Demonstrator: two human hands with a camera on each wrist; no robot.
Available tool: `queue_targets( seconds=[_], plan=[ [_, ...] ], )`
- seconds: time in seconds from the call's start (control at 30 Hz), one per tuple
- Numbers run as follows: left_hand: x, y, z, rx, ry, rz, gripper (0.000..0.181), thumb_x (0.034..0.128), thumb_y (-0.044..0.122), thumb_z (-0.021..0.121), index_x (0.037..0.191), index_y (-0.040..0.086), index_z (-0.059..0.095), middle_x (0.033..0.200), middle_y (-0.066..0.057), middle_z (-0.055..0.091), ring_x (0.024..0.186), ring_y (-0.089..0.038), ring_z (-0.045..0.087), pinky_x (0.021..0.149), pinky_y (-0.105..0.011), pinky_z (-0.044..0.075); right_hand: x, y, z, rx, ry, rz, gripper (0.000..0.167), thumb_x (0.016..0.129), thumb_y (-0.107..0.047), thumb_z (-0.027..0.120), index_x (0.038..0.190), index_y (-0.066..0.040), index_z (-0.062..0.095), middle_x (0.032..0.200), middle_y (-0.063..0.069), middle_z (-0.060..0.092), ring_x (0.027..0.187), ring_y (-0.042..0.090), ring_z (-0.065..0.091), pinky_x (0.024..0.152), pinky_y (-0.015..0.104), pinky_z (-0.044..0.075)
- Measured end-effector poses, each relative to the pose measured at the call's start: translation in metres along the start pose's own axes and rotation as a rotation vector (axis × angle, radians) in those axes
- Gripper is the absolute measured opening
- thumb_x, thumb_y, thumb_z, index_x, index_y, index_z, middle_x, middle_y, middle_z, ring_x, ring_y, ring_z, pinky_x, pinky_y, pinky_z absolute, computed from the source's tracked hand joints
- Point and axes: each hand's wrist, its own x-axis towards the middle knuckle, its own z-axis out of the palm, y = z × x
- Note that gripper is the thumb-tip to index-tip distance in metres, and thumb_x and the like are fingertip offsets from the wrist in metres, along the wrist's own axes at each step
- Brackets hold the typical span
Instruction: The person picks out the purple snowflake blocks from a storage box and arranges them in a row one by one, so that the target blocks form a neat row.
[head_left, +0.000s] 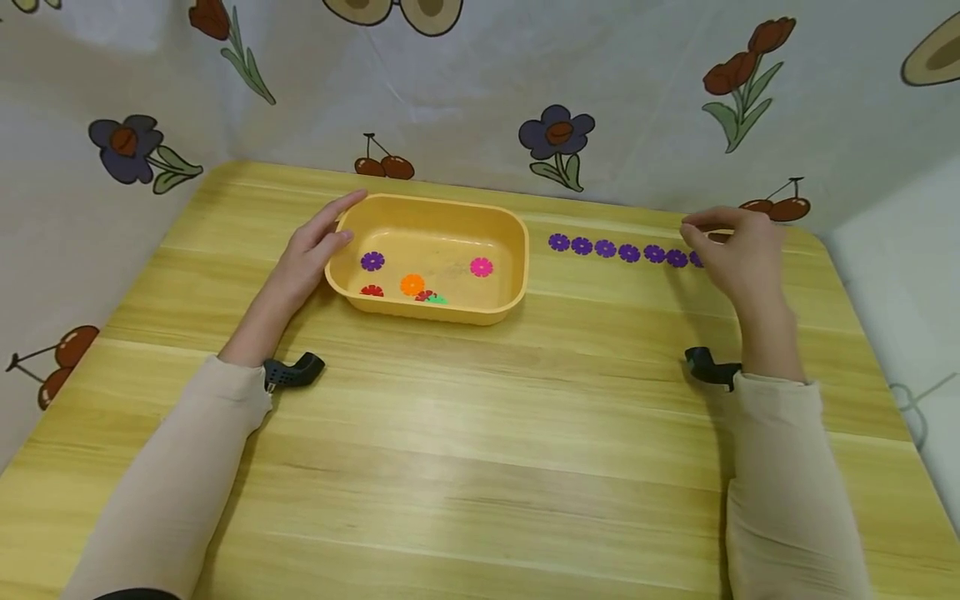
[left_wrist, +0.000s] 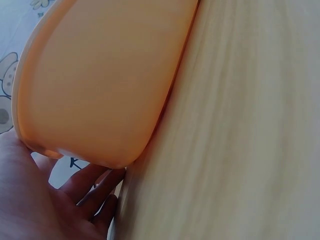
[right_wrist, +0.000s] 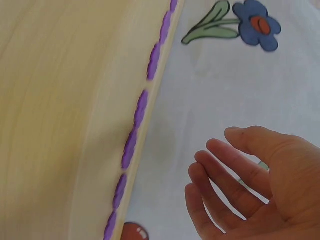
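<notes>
A yellow plastic tub (head_left: 431,314) stands on the table toward the back, left of centre. My left hand (head_left: 303,258) holds its left end, the thumb over the rim and the fingers along the outside. The left wrist view shows the fingers bent around the tub's end (left_wrist: 95,100). Several flower-shaped plastic discs lie inside: purple (head_left: 372,262), orange (head_left: 412,285), pink (head_left: 482,267), with red and green ones partly hidden by the near wall. My right hand (head_left: 742,254) hovers over the right end of a row of purple discs (head_left: 605,248); its relaxed fingers (right_wrist: 232,182) hold nothing.
The wooden table (head_left: 450,450) ends just behind the tub and the row, where a patterned cloth (head_left: 465,108) hangs. Dark camera mounts (head_left: 295,371) stick out from both wrists. A pale cable (head_left: 911,408) lies beyond the right edge.
</notes>
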Motion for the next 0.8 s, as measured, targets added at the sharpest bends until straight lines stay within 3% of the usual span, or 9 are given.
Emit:
queue_targets(
  seconds=[0.13,0.23,0.43,0.63,0.8],
  plan=[
    [0.0,-0.001,0.0,-0.002,0.003,0.0,0.053,0.1094,0.022,0.048,0.16,0.036,0.045,0.168,0.01,0.04,0.14,-0.024,0.048,0.111,-0.019,0.044,0.001,-0.015,0.006,0.025,-0.021,-0.035,0.037,0.103,-0.036,0.065,0.122,-0.008,0.079,0.119,0.018,0.075,0.113,0.031,0.069,0.099,0.036,0.059],
    [0.0,-0.001,0.0,0.003,0.001,0.003,0.053,0.1094,0.021,0.048,0.161,0.036,0.045,0.168,0.01,0.039,0.141,-0.025,0.048,0.111,-0.019,0.044,0.002,-0.028,0.011,0.05,-0.032,-0.05,0.036,0.104,-0.035,0.065,0.123,-0.007,0.078,0.12,0.019,0.075,0.116,0.032,0.068,0.103,0.045,0.057],
    [0.0,-0.002,0.0,0.004,0.004,0.005,0.054,0.1091,0.021,0.048,0.161,0.035,0.045,0.169,0.01,0.039,0.146,-0.024,0.045,0.12,-0.028,0.041,0.006,-0.059,0.023,0.094,-0.036,-0.093,0.035,0.104,-0.032,0.065,0.121,-0.005,0.078,0.12,0.018,0.075,0.114,0.029,0.068,0.106,0.046,0.056],
    [0.001,0.0,0.0,0.001,0.005,0.014,0.054,0.1083,0.02,0.049,0.161,0.032,0.046,0.169,0.009,0.038,0.156,-0.02,0.034,0.13,-0.04,0.028,0.011,-0.091,0.04,0.161,-0.077,-0.14,0.031,0.104,-0.027,0.067,0.118,-0.002,0.078,0.117,0.019,0.076,0.114,0.031,0.068,0.108,0.048,0.054],
    [0.0,0.0,-0.001,-0.001,0.003,0.015,0.055,0.108,0.02,0.048,0.161,0.031,0.045,0.17,0.007,0.037,0.157,-0.022,0.034,0.131,-0.04,0.026,0.014,-0.109,0.054,0.186,-0.075,-0.201,0.025,0.102,-0.02,0.068,0.114,-0.001,0.079,0.114,0.018,0.077,0.111,0.031,0.07,0.107,0.047,0.055]
  ],
)
